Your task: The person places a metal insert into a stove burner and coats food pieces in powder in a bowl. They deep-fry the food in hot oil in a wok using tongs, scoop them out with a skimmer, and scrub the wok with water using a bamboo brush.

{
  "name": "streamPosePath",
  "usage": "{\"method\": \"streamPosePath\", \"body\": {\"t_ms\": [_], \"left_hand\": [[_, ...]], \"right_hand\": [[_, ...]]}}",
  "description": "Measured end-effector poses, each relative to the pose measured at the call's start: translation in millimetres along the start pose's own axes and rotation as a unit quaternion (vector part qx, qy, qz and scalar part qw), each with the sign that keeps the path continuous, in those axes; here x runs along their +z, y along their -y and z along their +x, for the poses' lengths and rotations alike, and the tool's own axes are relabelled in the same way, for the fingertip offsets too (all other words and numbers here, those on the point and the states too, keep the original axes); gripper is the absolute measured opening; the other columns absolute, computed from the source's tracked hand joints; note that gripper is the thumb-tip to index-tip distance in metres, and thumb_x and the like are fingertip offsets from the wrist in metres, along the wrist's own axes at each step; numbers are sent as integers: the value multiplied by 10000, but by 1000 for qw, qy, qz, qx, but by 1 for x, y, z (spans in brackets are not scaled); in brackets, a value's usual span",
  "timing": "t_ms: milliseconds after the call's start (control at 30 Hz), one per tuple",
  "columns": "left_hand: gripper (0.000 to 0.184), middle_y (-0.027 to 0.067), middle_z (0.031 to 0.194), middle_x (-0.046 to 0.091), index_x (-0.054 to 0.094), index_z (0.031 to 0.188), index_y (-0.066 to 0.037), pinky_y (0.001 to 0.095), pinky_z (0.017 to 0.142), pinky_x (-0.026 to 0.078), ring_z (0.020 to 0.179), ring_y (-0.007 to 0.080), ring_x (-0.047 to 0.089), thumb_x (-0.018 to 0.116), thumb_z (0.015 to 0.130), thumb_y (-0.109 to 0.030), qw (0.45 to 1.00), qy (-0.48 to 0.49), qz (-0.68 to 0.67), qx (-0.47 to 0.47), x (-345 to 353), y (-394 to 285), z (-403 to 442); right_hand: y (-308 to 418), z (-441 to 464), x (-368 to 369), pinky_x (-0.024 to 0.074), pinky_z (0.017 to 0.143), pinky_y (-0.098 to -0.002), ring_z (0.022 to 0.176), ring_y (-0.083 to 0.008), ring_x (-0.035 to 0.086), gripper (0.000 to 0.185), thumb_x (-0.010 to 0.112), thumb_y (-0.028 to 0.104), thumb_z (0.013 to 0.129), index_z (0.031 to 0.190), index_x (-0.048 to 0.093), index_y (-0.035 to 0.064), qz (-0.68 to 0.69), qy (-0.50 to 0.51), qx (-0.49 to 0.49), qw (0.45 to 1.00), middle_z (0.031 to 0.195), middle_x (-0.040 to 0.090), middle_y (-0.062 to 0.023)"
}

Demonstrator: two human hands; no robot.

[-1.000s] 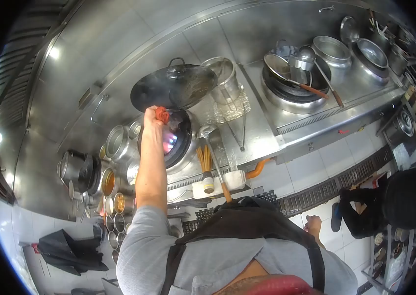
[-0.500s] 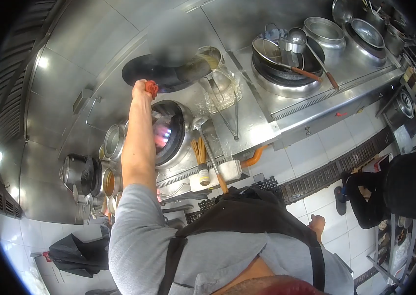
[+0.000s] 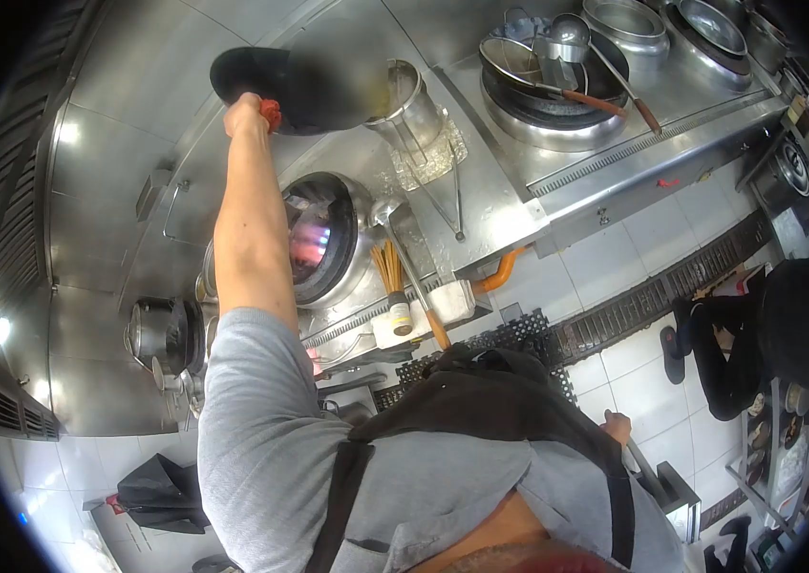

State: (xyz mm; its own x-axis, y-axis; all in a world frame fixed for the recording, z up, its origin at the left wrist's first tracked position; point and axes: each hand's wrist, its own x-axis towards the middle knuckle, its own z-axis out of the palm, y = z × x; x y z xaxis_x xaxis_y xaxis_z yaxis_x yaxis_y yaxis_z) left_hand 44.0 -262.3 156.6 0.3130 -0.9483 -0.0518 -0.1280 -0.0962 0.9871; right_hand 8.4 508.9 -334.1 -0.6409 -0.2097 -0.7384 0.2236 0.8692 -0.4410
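My left hand [image 3: 247, 115], arm stretched out, is closed round the rim or handle of a dark wok [image 3: 266, 81] with a bunched red cloth [image 3: 271, 116] at the grip. The wok is tilted, its right side over a tall metal pot [image 3: 406, 115]; steam blurs that side, and something yellowish shows at the pot's mouth. Below the wok is a lit burner [image 3: 311, 244] with flame glow inside its black ring. My right hand [image 3: 617, 427] hangs low by my right side, fingers curled; whatever it may hold is hidden.
A ladle [image 3: 409, 258] and a bamboo brush [image 3: 391, 286] lie by the burner. Tongs [image 3: 457, 205] rest beside the pot. At the right, another wok [image 3: 553, 105] carries a strainer and ladle. A person in black [image 3: 796, 325] is at the far right.
My left hand and the wok have shifted up and left in view. The wok's right side stays at the metal pot. The camera view has shifted slightly; my right hand stays low.
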Motion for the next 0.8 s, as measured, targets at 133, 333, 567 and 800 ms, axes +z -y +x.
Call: {"method": "streamPosePath", "body": {"t_ms": [133, 333, 567, 800], "left_hand": [[184, 158, 827, 642, 631, 840, 42, 353, 445, 549, 591, 241, 647, 580, 714, -82, 990, -27, 109, 87, -16, -13, -16], [265, 204, 884, 654, 643, 872, 38, 345, 701, 557, 781, 275, 672, 604, 691, -152, 942, -129, 234, 204, -64, 8, 29], [62, 129, 650, 566, 541, 703, 2, 390, 374, 405, 447, 214, 523, 558, 692, -57, 974, 49, -219, -38, -200, 122, 92], [207, 19, 500, 413, 411, 568, -126, 294, 395, 368, 423, 171, 392, 415, 774, -136, 939, 96, -264, -199, -321, 298, 39]], "right_hand": [[-4, -1, 8, 478, 613, -431, 699, -329, 604, 194, 672, 129, 594, 728, 567, 37, 53, -1, -7, 999, 685, 595, -160], [1, 12, 20, 435, 355, -324, 372, -212, 548, 255, 518, 138, 814, 605, 537, -5, 14, -81, -174, 981, 511, 545, -109], [71, 31, 16, 443, 357, -313, 386, -185, 541, 302, 566, 217, 846, 856, 599, -83, 135, -21, 1, 991, 562, 557, -117], [148, 29, 20, 445, 380, -346, 413, -219, 558, 231, 548, 176, 795, 655, 545, -7, -10, 13, -75, 997, 536, 541, -130]]}}
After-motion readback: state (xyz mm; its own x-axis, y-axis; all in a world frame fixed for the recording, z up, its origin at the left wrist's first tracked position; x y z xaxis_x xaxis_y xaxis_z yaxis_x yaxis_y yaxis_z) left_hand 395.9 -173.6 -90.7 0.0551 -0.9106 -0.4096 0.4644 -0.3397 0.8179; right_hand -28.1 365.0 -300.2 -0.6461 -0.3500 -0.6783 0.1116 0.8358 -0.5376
